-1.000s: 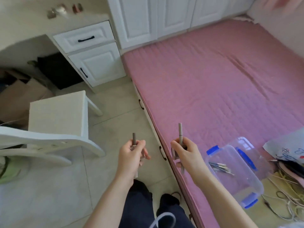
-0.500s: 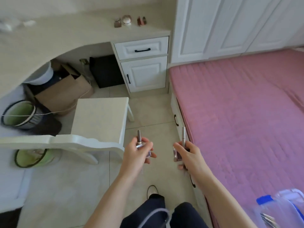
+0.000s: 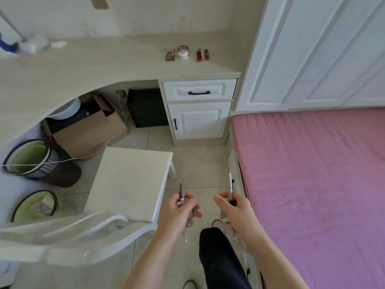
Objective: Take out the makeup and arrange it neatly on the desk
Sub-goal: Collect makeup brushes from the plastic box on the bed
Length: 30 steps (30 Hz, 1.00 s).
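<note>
each hand grips slim makeup sticks, tips upward.

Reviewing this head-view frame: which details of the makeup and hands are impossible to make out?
- Items in left hand: mostly covered by fingers; exact type unclear.
- Items in right hand: grip hides how many.
- Makeup on desk, e.g. round jar: too small for labels.
- Desk's left end: blurred, cut off.

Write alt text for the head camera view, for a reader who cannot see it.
A person's left hand and right hand each grip slim makeup pens, a grey one on the left and a pale one on the right, above a tiled floor. Ahead is a beige desk with a few small cosmetics near its right end; a white chair stands left, a pink bed right.
</note>
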Each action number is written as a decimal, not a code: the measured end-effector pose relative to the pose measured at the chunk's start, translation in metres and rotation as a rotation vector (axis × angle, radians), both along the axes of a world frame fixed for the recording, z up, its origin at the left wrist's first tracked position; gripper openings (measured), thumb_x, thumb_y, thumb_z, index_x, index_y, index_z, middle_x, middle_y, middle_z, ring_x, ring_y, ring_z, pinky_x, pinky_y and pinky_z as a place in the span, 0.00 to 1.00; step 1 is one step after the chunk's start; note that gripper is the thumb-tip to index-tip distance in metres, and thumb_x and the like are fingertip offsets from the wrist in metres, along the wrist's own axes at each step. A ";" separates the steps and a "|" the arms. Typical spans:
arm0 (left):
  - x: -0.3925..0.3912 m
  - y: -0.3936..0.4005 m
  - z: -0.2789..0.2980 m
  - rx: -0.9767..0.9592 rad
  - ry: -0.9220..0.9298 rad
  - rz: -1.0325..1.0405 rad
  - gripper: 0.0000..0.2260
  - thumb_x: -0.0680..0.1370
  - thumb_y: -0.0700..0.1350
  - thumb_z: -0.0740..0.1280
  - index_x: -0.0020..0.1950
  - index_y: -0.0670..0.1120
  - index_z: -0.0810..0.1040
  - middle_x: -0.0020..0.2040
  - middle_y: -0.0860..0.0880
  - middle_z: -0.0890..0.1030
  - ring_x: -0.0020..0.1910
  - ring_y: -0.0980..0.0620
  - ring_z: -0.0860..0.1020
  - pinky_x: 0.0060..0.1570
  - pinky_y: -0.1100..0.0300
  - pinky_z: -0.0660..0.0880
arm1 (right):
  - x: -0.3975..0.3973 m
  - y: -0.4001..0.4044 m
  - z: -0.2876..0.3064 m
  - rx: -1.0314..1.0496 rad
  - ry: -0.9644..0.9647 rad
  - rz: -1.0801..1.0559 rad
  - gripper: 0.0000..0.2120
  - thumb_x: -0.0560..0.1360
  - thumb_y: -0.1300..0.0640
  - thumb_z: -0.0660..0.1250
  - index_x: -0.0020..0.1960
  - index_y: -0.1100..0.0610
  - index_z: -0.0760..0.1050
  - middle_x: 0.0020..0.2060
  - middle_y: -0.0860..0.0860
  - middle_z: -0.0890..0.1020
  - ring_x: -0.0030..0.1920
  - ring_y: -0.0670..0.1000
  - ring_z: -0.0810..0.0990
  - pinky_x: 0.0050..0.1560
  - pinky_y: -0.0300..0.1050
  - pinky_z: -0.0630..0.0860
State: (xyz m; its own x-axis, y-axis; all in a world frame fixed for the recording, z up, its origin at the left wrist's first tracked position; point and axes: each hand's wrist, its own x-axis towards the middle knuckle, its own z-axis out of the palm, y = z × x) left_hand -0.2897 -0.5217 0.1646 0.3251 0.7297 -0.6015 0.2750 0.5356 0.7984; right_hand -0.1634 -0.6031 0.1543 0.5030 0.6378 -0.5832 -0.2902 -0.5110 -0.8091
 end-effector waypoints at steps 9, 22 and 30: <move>0.127 0.103 0.023 0.064 -0.040 0.047 0.03 0.76 0.40 0.67 0.49 0.42 0.77 0.38 0.46 0.81 0.37 0.50 0.84 0.30 0.60 0.73 | 0.129 0.115 0.014 -0.006 -0.086 0.155 0.08 0.74 0.52 0.70 0.48 0.56 0.75 0.31 0.50 0.74 0.32 0.48 0.74 0.30 0.40 0.71; 0.213 0.262 0.005 -0.099 -0.153 0.234 0.07 0.79 0.34 0.60 0.56 0.39 0.73 0.43 0.40 0.81 0.40 0.44 0.84 0.31 0.58 0.75 | 0.232 0.274 0.011 0.016 -0.057 0.104 0.11 0.75 0.51 0.69 0.50 0.59 0.76 0.30 0.50 0.73 0.32 0.48 0.71 0.29 0.40 0.68; 0.262 0.406 0.003 -0.099 -0.196 0.152 0.09 0.77 0.31 0.62 0.55 0.39 0.72 0.49 0.37 0.83 0.45 0.40 0.84 0.42 0.52 0.81 | 0.272 0.399 0.020 -0.004 -0.072 0.032 0.11 0.74 0.55 0.70 0.50 0.62 0.75 0.30 0.51 0.72 0.28 0.46 0.70 0.25 0.39 0.66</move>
